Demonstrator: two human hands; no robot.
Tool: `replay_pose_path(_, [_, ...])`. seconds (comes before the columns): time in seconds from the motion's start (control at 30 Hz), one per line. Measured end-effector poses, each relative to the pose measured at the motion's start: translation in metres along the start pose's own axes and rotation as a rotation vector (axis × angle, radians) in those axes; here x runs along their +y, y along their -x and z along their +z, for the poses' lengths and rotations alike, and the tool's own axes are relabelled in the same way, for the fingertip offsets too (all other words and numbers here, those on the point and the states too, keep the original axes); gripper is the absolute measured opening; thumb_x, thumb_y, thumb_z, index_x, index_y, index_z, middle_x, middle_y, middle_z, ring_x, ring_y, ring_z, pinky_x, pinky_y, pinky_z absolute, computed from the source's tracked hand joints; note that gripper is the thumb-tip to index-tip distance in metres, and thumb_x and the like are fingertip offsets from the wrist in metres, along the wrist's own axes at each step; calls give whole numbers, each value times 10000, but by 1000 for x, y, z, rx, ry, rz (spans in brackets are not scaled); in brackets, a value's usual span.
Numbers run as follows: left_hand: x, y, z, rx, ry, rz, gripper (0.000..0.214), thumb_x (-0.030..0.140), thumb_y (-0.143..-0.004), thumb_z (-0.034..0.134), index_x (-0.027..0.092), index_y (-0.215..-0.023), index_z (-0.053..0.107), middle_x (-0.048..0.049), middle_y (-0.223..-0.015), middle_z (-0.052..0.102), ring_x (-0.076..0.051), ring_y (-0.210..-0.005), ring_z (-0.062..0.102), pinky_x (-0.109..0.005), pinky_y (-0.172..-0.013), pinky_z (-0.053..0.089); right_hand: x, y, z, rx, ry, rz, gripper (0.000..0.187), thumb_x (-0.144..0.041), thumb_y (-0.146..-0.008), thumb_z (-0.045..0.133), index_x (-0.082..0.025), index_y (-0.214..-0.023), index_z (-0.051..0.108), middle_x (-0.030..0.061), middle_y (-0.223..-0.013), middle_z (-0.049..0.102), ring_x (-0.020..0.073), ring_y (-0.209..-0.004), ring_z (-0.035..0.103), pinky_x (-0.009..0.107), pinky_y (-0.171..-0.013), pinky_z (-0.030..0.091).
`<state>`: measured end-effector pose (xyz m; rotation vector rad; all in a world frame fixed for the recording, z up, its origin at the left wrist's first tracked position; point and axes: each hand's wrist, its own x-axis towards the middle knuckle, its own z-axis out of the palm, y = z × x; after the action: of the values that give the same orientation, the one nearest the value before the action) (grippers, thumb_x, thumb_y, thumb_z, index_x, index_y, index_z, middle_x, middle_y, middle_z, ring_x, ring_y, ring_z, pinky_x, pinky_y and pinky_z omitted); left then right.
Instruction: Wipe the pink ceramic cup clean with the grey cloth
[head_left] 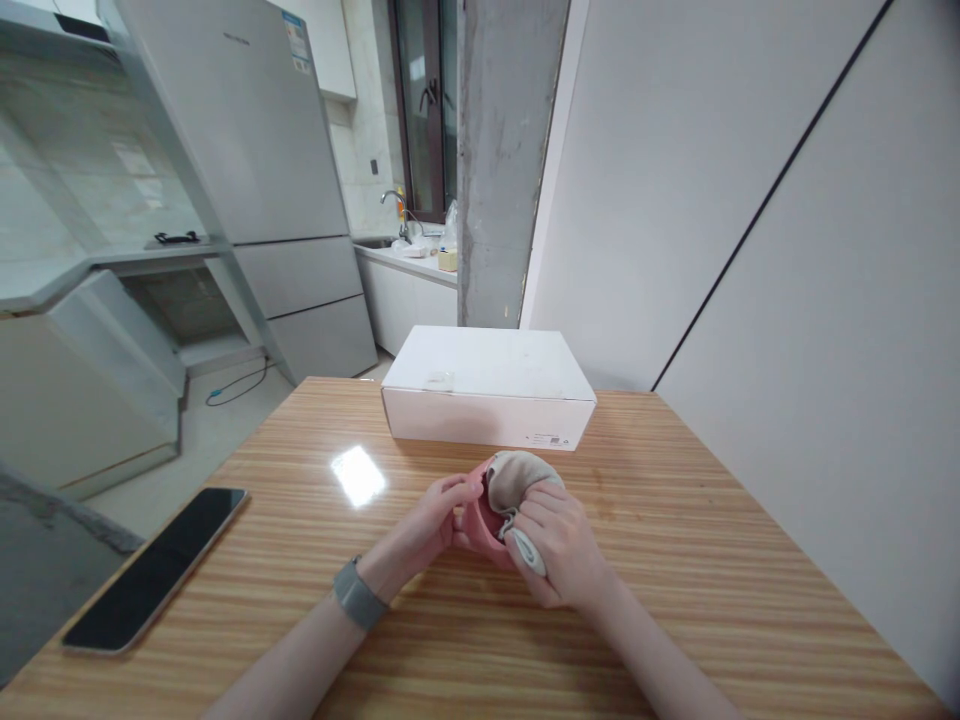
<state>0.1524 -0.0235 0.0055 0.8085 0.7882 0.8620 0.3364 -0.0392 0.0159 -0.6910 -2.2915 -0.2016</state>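
A pink cup-like object (480, 528) is tilted on its side just above the wooden table (675, 560), its opening turned toward me. My left hand (433, 520) grips its left rim with curled fingers; a grey watch sits on that wrist. My right hand (559, 545) is closed on a beige cloth (517, 478) that is bunched over and into the cup's mouth. The cup's inside is mostly hidden by the cloth.
A closed white cardboard box (487, 395) lies just behind my hands. A black phone (154, 568) rests face up near the table's left edge. A white wall runs along the right side; a fridge, counter and sink stand beyond the table.
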Motion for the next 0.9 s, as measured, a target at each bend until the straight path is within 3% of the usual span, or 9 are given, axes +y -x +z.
replay_pose_path(0.1, [-5, 1, 9, 54, 140, 74, 291, 320, -697, 770, 165, -880, 606, 0, -752, 643, -110, -585, 577, -259, -586, 503, -4, 0, 4, 39, 93, 65, 244, -202, -831, 466, -196, -594, 522, 47, -563, 537, 184, -575, 444, 352, -598, 362])
replay_pose_path(0.2, [-11, 2, 13, 30, 271, 112, 254, 231, -674, 788, 182, -795, 570, 37, -740, 622, -71, -588, 539, -221, -613, 484, -6, -1, 6, 94, 147, 69, 235, -194, -830, 478, -192, -601, 531, 50, -561, 540, 185, -572, 440, 352, -597, 341])
replay_pose_path(0.3, [-14, -1, 12, -46, 312, 52, 206, 298, -754, 730, 165, -877, 631, 3, -762, 649, -91, -621, 558, -219, -605, 469, -6, -1, 4, 120, 121, 41, 237, -189, -820, 490, -200, -584, 512, 32, -538, 521, 171, -548, 419, 339, -582, 317])
replay_pose_path(0.37, [-14, -5, 10, -85, 312, 8, 288, 388, -821, 651, 141, -969, 666, -40, -825, 684, -125, -677, 592, -233, -611, 469, -7, -2, 2, 100, 69, 20, 240, -186, -807, 484, -205, -568, 496, 22, -526, 508, 162, -532, 404, 330, -571, 309])
replay_pose_path(0.47, [-13, -9, 5, -87, 335, 34, 289, 384, -836, 633, 127, -952, 694, -47, -869, 707, -142, -756, 611, -247, -714, 481, -9, -3, -2, 55, -3, -32, 234, -191, -779, 468, -209, -546, 480, 11, -508, 491, 152, -508, 379, 324, -557, 302])
replay_pose_path(0.57, [-8, -9, 0, -68, 230, 42, 267, 365, -831, 646, 120, -922, 702, -44, -858, 704, -144, -785, 603, -251, -769, 475, -10, -4, -5, 41, -27, -68, 225, -192, -751, 463, -211, -527, 471, 6, -492, 475, 148, -495, 358, 325, -546, 293])
replay_pose_path(0.7, [0, -2, -8, -75, 62, -25, 280, 357, -808, 671, 97, -907, 691, -60, -790, 688, -160, -712, 598, -260, -648, 475, -8, -3, -7, 35, -39, -81, 228, -192, -742, 454, -210, -515, 472, 9, -483, 469, 150, -492, 339, 330, -537, 294])
replay_pose_path(0.9, [4, 1, -5, -21, 23, 16, 299, 370, -741, 719, 127, -897, 645, -25, -673, 646, -153, -551, 586, -289, -538, 505, -6, -3, 0, 31, 2, -12, 240, -196, -791, 468, -192, -556, 521, 34, -531, 514, 166, -541, 400, 336, -577, 336])
